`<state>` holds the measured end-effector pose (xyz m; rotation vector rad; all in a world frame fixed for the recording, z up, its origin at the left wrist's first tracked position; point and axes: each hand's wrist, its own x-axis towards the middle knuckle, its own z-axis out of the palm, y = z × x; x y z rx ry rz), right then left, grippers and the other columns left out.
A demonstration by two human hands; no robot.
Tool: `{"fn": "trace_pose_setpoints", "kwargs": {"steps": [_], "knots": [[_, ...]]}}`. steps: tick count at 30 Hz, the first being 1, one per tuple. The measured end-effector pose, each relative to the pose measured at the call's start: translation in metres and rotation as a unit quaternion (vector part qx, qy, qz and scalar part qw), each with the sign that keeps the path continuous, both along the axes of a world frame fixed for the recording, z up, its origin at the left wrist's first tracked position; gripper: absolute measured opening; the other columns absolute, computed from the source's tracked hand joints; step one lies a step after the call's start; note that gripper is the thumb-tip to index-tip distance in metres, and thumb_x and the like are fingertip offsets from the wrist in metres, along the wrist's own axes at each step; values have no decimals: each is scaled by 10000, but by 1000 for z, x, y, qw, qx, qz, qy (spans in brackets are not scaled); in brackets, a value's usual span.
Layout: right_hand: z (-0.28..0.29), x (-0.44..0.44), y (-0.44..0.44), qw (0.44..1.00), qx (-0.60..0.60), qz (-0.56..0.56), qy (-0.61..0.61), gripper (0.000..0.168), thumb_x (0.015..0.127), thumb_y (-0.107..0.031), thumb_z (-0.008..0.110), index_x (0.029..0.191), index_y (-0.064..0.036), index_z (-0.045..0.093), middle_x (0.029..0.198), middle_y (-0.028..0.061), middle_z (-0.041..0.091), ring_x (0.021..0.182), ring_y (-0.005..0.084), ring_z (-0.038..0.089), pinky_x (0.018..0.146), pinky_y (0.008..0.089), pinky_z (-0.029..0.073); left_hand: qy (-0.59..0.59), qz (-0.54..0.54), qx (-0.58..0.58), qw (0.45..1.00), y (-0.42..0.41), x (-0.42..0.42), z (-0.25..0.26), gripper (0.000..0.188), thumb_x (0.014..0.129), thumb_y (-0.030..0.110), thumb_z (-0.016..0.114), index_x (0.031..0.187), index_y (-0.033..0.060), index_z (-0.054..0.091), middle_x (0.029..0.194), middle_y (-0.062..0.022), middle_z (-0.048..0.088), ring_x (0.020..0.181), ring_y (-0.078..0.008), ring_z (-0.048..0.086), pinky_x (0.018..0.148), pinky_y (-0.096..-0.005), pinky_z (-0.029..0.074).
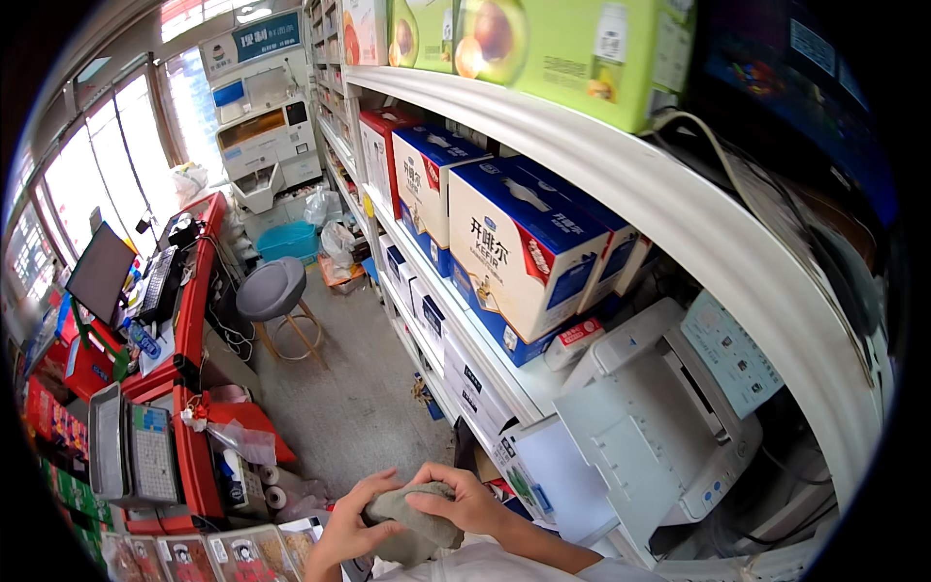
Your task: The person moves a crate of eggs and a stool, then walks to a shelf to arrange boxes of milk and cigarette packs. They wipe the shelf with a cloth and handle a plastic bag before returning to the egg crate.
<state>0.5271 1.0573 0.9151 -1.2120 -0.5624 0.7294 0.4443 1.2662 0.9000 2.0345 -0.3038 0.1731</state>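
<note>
A bunched grey-green cloth (416, 520) is held between my two hands at the bottom middle, close to my body. My left hand (358, 520) curves round its left side, fingers spread, thumb on the front. My right hand (462, 502) grips its upper right part, with the thumb pressed on top. Just right of the hands is a white printer (673, 415) with its front tray folded down, standing on a white metal shelf (534, 389). Part of the cloth's underside is hidden.
Boxed drinks (509, 254) line the shelves to the right. A grey round stool (272, 289) stands in the aisle. Along the left runs a red counter (200, 291) with a monitor (100, 273) and keyboard (158, 280). Packaged foods (247, 556) lie at the lower left.
</note>
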Motion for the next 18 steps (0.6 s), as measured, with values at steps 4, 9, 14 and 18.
{"fn": "trace_pose_setpoints", "kwargs": {"steps": [4, 9, 14, 18], "knots": [[-11, 40, 31, 983, -24, -169, 63, 210, 936, -194, 695, 1057, -37, 626, 983, 3, 624, 949, 62, 567, 820, 212, 451, 151, 76, -217, 961, 42, 31, -19, 288, 832, 17, 748, 1083, 0, 607, 880, -44, 681, 802, -104, 636, 722, -251, 500], [10, 82, 86, 905, -90, -317, -268, 633, 902, -234, 728, 1411, -1, 433, 1397, 169, 477, 1289, 240, 484, 1058, 359, 391, 74, 114, -340, 931, 75, 116, 1, 308, 871, -23, 692, 1136, 10, 538, 949, -48, 668, 867, -100, 622, 773, -253, 496], [41, 110, 146, 921, -85, -314, -214, 548, 873, -116, 693, 1389, -30, 529, 1400, 153, 530, 1296, 251, 499, 1068, 366, 398, 122, -220, -468, 847, 113, 179, 33, 543, 907, 44, 648, 1409, -26, 453, 1398, -158, 505, 1268, -231, 510, 1043, -355, 416], [82, 154, 123, 728, -207, -555, -346, 479, 847, 19, 605, 1324, -21, 590, 1309, 130, 623, 1193, 237, 581, 1036, 359, 432, -79, -186, -121, 972, 156, 217, 80, 518, 826, 63, 737, 1319, 22, 585, 1416, -168, 513, 1257, -284, 534, 1037, -377, 427]]}}
